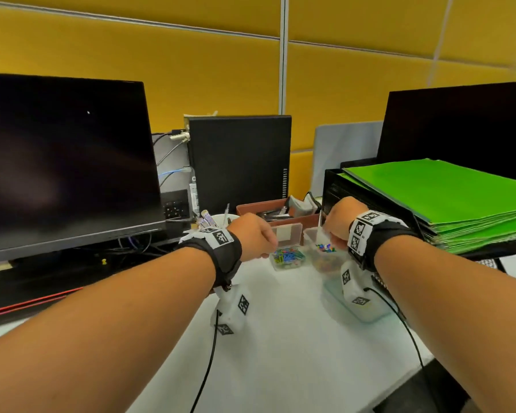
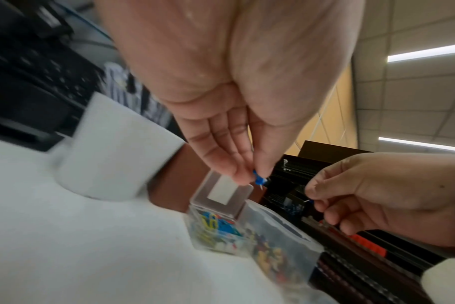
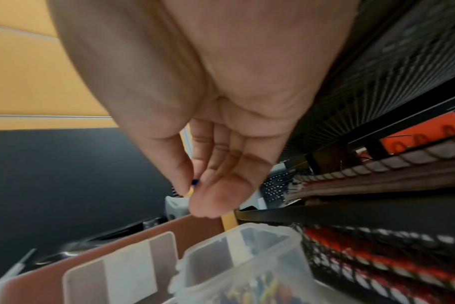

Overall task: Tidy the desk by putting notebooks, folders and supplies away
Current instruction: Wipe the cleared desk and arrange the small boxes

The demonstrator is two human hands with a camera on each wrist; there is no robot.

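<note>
Two small clear plastic boxes stand open side by side on the white desk: the left box point(image 1: 287, 257) holds coloured paper clips, the right box point(image 1: 325, 255) holds coloured push pins. My left hand point(image 1: 255, 236) hovers above the left box and pinches a blue push pin point(image 2: 259, 180) between thumb and fingertips. My right hand point(image 1: 338, 223) hangs above the right box and pinches a small blue pin point(image 3: 195, 181), mostly hidden by the fingers. Both boxes show below the hands in the wrist views, the pin box point(image 3: 247, 265) blurred.
A brown tray point(image 1: 268, 208) with dark tools sits behind the boxes, a white cup point(image 1: 221, 219) with pens to its left. A black mesh rack point(image 1: 334, 189) topped with green folders point(image 1: 447, 201) stands right. Monitors stand at the left point(image 1: 63, 162) and right point(image 1: 459, 126), a PC tower point(image 1: 239, 159) between.
</note>
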